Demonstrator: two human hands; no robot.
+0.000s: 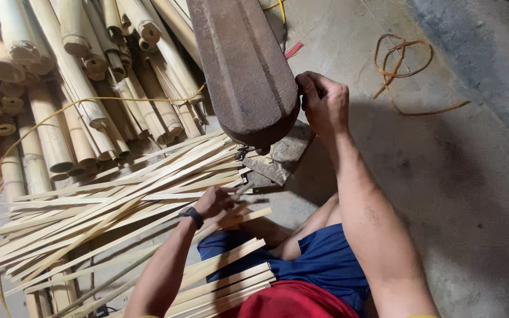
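Bamboo strips (113, 206): large split pile, centre left; more across lap, bottom centre.
Whole poles (60, 76): many unsplit, upper left.
Left hand (213, 203): grip closed on one strip, feeding toward rusty machine (245, 70).
Right hand (324, 103): fist clamped on machine edge.
Progress: seemingly midway.

I see a grey concrete floor (443, 176), dusty and scuffed. Left of it, bamboo poles (60, 88) lie stacked with cut ends toward me. A yellow cord (42, 121) runs across the poles. Right of the stack, well apart, an orange cord (405, 65) lies looped on the concrete.
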